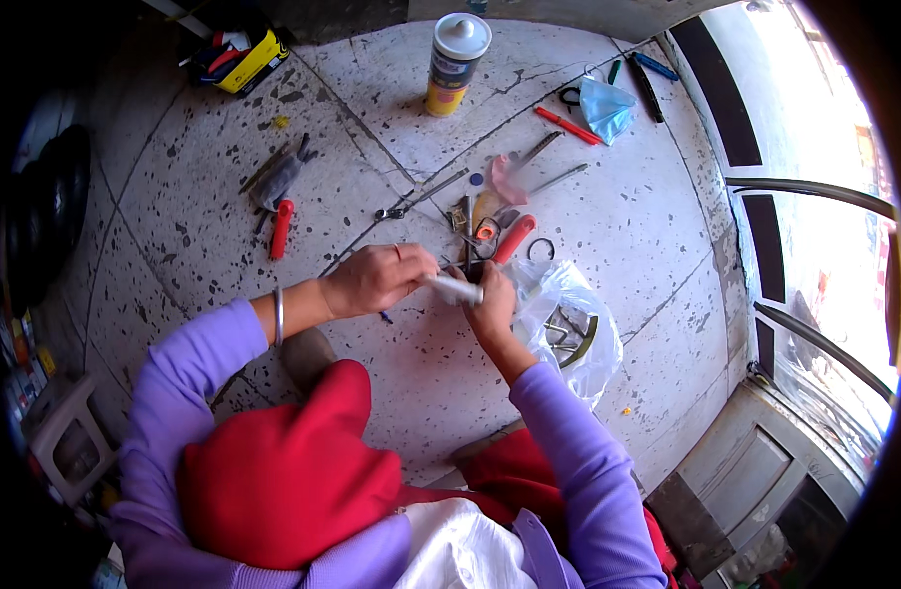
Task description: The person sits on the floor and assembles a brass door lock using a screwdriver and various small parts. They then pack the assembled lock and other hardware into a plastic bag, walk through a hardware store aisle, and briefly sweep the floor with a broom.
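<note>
While I look down at the speckled floor (392,88), I see two hands meeting over it. The left hand (372,278) is curled shut around one end of a small white tube (453,289). The right hand (492,304) is closed on the other end. The tube lies flat between them, just above the floor and in front of my two red knees.

I count two tools with red-orange handles: one (281,228) lies to the left, and one (514,239) lies just past the hands. One thin red stick (567,126) lies farther off. One small dark ring (541,248) sits beside the second handle. One pair of long metal tongs (423,195) lies in the middle. One grey bundle of tools (277,177) rests near the first handle.

One tall can (453,51) stands at the far side. It is round, with a white lid, a dark band and a yellow band at the bottom. One yellow box (244,61) sits at the far left with red and blue things in it. One small blue bag (606,108) lies to the right of the can, crumpled up. One clear plastic bag (568,324) lies just beside the right hand, and I can see round metal parts inside it. One silver bangle (279,316) is on the left wrist.
</note>
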Available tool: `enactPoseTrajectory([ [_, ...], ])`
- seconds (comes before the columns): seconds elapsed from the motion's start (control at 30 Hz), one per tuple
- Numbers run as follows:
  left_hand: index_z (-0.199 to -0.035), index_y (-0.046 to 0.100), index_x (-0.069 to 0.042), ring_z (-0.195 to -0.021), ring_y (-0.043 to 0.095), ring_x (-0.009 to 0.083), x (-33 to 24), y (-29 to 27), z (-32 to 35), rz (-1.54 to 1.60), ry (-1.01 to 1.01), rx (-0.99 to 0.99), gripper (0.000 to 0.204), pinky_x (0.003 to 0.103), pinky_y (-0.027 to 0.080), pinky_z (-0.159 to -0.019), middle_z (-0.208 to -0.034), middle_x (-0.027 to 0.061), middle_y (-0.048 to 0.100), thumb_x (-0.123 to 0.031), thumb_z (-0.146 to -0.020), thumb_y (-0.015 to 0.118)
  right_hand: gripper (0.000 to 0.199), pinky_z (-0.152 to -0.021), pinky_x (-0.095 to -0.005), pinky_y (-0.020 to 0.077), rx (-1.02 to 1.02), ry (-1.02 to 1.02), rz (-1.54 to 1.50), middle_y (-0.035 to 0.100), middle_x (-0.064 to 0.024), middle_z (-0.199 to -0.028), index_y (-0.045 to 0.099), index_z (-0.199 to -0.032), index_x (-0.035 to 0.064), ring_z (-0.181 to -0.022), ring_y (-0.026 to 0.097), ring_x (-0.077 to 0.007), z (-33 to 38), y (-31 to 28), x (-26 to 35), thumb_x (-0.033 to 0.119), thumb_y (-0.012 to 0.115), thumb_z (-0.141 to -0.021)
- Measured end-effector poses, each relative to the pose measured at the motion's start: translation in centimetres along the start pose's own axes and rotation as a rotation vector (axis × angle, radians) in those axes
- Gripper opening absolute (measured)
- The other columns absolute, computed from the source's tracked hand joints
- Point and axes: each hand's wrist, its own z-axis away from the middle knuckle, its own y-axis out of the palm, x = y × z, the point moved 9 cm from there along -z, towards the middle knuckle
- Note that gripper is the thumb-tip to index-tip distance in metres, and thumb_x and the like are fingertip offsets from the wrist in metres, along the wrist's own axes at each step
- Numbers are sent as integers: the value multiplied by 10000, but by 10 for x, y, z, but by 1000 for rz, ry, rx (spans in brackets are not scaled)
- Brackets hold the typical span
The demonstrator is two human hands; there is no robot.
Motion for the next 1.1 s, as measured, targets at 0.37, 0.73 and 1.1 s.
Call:
enactPoseTrajectory([
  [0.37,-935,533,-5,-748,555,71,56,17,40,856,-753,-229,200,219,464,-661,-842,17,579,-104,-787,622,384,-671,-422,458,-126,332,-212,607,-179,-731,571,-788,-3,-714,590,-355,-3,12,9,343,656,-643],
  [0.73,-943,528,-33,-718,555,82,67,29,62,1095,-902,-345,153,239,478,-602,-825,19,566,-138,-834,550,91,-373,-238,319,961,614,-946,515,-54,-622,521,-835,27,-425,417,-124,66,26,22,102,534,-785],
  [1.1,-1011,474,-28,-818,573,122,48,38,66,1152,-867,-460,189,284,512,-721,-916,44,549,-151,-871,504,286,-403,-215,300,662,358,-1019,459,14,-591,506,-883,38,-449,396,-76,63,-1,52,323,529,-859],
])
